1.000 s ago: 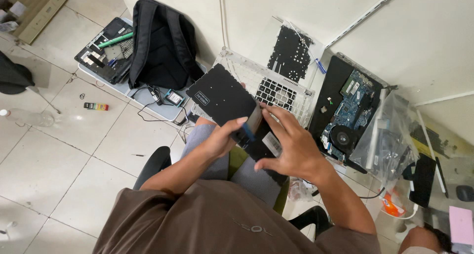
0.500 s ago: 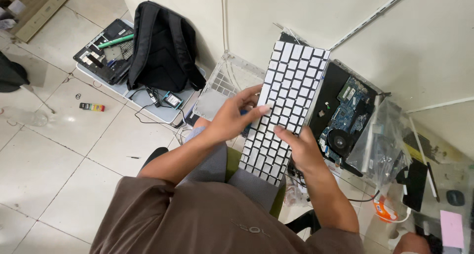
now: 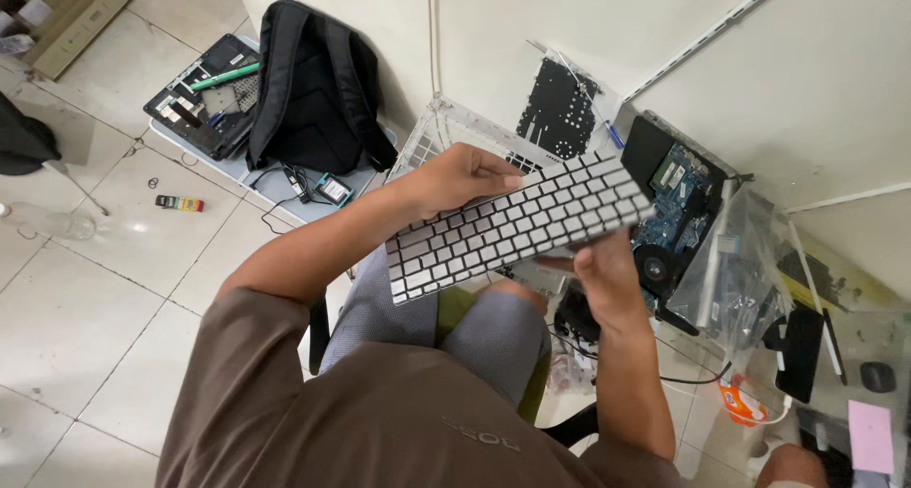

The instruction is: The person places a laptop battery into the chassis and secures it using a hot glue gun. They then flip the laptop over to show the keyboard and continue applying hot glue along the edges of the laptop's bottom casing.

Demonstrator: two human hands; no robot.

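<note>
keyboard [image 3: 517,224] held in both hands, keys up.
my left hand [image 3: 462,178] grips its top edge; my right hand [image 3: 600,268] clamps the underside, above my lap.

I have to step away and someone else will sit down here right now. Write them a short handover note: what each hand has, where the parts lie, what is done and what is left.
Left hand: grips the upper edge of the white keyboard, fingers on the keys.
Right hand: supports the keyboard from below at its right end.
The keyboard is held in the air over the lap, keys up, tilted.
Opened laptop with bare circuit board lies on the floor at right; a black perforated sheet leans near the wall; a black backpack stands at left.
Done: keyboard is loose, out of any case.
Left: it is not yet set down or fitted anywhere.
</note>
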